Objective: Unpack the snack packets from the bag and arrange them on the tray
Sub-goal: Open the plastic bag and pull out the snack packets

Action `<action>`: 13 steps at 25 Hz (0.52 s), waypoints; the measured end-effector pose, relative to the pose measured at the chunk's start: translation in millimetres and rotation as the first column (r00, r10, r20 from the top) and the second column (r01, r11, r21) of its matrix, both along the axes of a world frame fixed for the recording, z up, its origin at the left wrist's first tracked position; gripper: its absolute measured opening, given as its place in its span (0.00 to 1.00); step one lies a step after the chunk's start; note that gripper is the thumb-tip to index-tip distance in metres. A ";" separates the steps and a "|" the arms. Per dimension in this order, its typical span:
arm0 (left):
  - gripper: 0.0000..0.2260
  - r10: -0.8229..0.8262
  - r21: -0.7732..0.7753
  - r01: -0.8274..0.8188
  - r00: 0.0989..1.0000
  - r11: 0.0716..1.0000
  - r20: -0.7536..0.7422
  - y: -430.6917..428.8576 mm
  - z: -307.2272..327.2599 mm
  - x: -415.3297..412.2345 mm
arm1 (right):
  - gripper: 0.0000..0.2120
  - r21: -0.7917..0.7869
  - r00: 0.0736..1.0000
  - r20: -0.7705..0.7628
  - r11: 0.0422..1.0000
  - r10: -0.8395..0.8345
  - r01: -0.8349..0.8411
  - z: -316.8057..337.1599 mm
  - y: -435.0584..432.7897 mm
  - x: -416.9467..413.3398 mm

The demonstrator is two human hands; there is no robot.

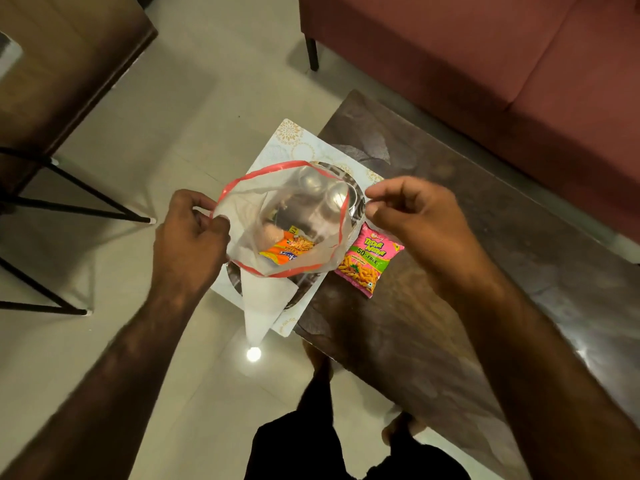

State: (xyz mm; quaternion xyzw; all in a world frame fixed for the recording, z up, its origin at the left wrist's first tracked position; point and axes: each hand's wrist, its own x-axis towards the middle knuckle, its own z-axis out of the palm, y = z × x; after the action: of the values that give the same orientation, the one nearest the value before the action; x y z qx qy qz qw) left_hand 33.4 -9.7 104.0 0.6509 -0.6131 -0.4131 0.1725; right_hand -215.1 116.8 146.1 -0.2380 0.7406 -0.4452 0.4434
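A clear plastic bag (242,233) with a red rim hangs open between my hands above the table's left end. My left hand (188,237) grips the rim's left side. My right hand (412,216) pinches the right side. An orange snack packet (285,252) lies inside the bag. Below it, seen partly through the plastic, is a steel tray (358,202) with round bowls, resting on a white patterned mat (277,150). A pink snack packet (367,259) lies on the table just right of the bag.
The dark wooden table (450,271) stretches to the right. A maroon sofa (485,64) stands behind it. A wooden piece with black metal legs (69,209) is at the left on the tiled floor. My legs show at the bottom.
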 end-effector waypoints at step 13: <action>0.13 -0.066 -0.012 0.065 0.983 0.998 -0.174 21.1 10.6 13.5 | 0.22 0.707 0.183 -0.221 0.287 0.958 -0.647 5.1 -117.1 117.3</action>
State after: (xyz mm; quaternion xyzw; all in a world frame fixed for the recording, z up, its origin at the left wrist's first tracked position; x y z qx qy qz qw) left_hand 47.0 11.4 114.6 0.5912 -0.6180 -0.4721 0.2137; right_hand -97.8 -0.3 151.2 -0.6216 0.6625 0.1708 0.3816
